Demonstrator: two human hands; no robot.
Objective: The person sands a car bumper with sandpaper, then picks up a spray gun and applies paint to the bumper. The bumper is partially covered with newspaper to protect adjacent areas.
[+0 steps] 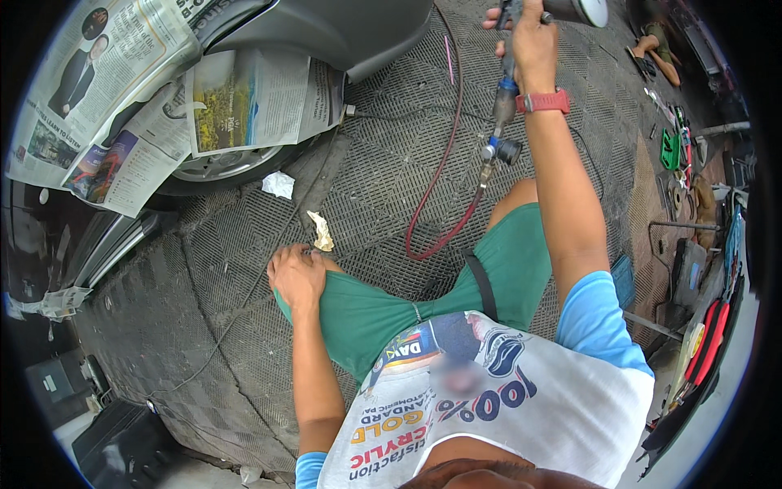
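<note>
Spray gun, metal with blue fitting and red air hose [507, 90], gripped in closed right hand [531, 41]; left hand [297, 277] rests cupped on green-shorted knee [350, 306].

Free room and obstacles. The metal grating floor [383, 106] lies open between the left hand [297, 277], resting on the knee, and the raised right hand [533, 41] holding the spray gun [562, 10]. A red air hose [444, 155] loops across this space. Far left, the newspaper-masked car [163, 106] and wheel [220, 167] block passage. Crumpled paper scraps [278, 184] lie near the wheel. At right, scattered tools [676, 155] crowd the floor.
</note>
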